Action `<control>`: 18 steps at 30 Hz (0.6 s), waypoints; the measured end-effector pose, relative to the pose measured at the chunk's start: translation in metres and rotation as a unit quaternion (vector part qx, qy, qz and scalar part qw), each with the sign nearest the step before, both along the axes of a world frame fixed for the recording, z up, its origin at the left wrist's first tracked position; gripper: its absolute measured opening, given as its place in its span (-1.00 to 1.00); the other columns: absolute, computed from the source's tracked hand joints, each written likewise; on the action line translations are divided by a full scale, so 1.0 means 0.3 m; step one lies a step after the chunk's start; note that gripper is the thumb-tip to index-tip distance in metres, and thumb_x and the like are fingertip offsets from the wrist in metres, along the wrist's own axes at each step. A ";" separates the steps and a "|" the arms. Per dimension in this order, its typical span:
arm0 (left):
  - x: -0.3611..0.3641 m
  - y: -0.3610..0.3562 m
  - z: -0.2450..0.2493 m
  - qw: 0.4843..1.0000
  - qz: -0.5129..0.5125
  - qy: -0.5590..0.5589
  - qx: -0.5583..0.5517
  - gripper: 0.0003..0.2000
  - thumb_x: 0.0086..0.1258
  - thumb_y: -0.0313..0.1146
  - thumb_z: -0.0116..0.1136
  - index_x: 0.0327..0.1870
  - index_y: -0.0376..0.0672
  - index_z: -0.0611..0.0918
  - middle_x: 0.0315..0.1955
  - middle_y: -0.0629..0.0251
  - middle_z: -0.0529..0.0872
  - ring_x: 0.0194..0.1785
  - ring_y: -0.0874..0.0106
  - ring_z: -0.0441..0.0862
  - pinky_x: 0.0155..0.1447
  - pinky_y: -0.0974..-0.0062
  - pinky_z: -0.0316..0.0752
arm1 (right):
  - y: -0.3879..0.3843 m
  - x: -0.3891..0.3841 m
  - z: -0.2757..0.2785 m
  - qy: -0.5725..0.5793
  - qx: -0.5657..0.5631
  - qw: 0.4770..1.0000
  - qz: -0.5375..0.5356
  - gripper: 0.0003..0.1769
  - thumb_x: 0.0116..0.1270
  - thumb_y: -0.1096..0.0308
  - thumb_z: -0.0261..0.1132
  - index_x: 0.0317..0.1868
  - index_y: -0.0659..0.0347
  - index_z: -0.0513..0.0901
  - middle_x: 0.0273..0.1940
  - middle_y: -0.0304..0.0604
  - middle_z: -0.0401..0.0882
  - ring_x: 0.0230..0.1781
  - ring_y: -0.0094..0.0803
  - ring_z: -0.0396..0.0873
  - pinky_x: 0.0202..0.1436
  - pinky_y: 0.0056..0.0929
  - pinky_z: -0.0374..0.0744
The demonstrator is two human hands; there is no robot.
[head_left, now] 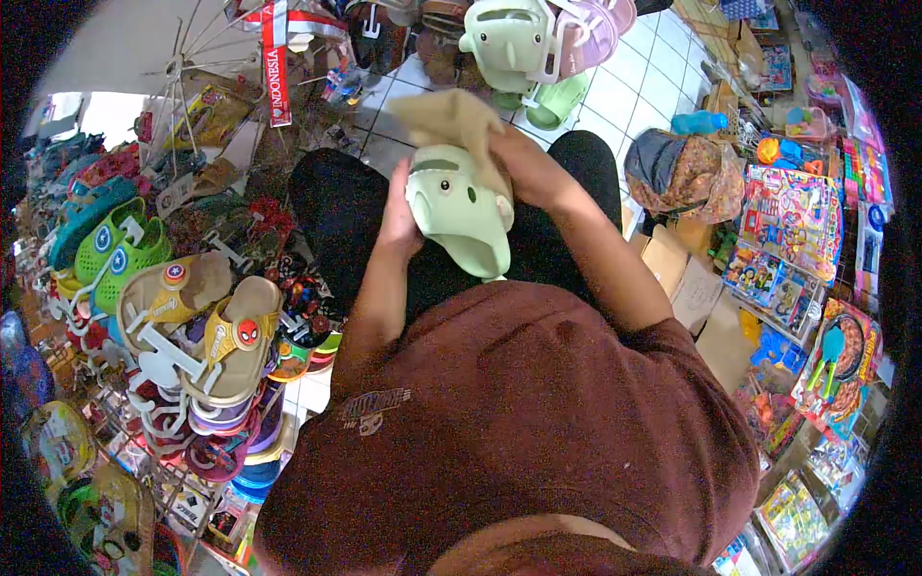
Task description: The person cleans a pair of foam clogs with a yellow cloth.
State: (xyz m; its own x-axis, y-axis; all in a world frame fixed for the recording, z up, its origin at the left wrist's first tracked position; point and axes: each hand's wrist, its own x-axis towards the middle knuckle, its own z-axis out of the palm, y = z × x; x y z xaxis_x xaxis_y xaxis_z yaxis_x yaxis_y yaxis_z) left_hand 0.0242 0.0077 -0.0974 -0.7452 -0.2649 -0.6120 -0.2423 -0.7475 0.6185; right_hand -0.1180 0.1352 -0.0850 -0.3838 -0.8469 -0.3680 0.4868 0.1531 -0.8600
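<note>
Pale green sandal (459, 213) held above the lap, in front of the black trousers (341, 206). The left hand (399, 219) closes around the sandal's side, and the right hand (526, 165) grips a tan cloth (449, 120) pressed against its upper end. Racks of children's sandals (226, 341) stand to the left, matching green sandals (504, 43) hang ahead over the tiled floor (645, 79), and packaged toys (797, 213) fill the right.

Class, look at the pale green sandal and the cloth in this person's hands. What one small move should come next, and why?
Probably slide the tan cloth along the pale green sandal toward its near end. The right hand presses the cloth only on the far end, the left hand grips the side, and the rest lies uncovered.
</note>
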 end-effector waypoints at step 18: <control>0.052 0.004 -0.088 0.979 -0.136 0.153 -0.006 -0.10 0.00 -0.22 0.53 0.39 -0.22 0.27 0.17 0.25 0.55 0.25 0.31 0.49 0.33 0.32 0.39 | -0.021 -0.049 0.142 0.302 0.090 0.937 0.150 -0.55 0.27 0.20 0.31 0.11 0.22 0.53 -0.07 -0.14 0.64 -0.11 -0.38 0.57 0.00 -0.41 0.54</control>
State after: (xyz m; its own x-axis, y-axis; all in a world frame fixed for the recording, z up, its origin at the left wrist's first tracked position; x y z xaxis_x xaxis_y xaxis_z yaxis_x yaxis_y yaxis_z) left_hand 0.0398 0.0090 -0.1237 -0.9371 -0.0371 -0.3470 -0.2330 -0.6737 0.7013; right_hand -0.1326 0.1290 -0.0423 -0.3231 -0.8951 -0.3073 -0.1677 0.3737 -0.9123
